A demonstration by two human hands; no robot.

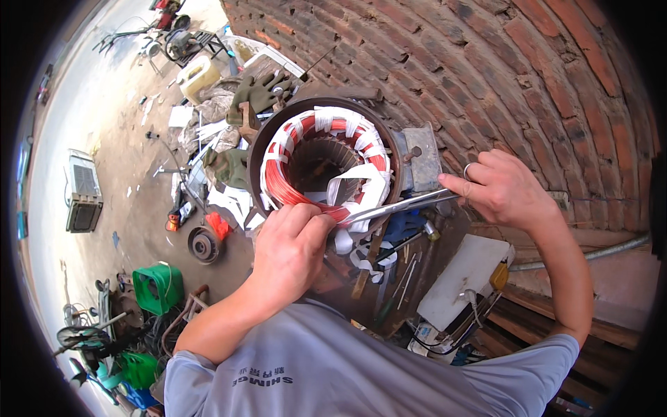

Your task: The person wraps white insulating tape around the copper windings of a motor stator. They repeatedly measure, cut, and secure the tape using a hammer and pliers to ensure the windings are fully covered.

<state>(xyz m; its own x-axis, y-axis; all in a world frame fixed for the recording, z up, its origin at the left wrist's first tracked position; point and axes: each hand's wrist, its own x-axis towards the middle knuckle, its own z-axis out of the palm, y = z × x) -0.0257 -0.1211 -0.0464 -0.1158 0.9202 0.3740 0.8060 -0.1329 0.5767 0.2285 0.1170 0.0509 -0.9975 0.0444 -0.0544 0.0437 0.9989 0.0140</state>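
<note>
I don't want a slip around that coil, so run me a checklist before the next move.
1. Left hand on the red winding: ok, at its near side.
2. Right hand holding the long metal tool: ok, by its right end.
3. Tool's far end clear of the wire: cannot tell; it reaches the coil beside the left hand, but contact is unclear.
4. White tape all round the coil: not ok, red wire lies bare along the left side.
5. Loose white strip tucked flat: not ok, it stands up in a loop.
6. Winding inside the round metal housing: ok, the rim surrounds it.
</note>
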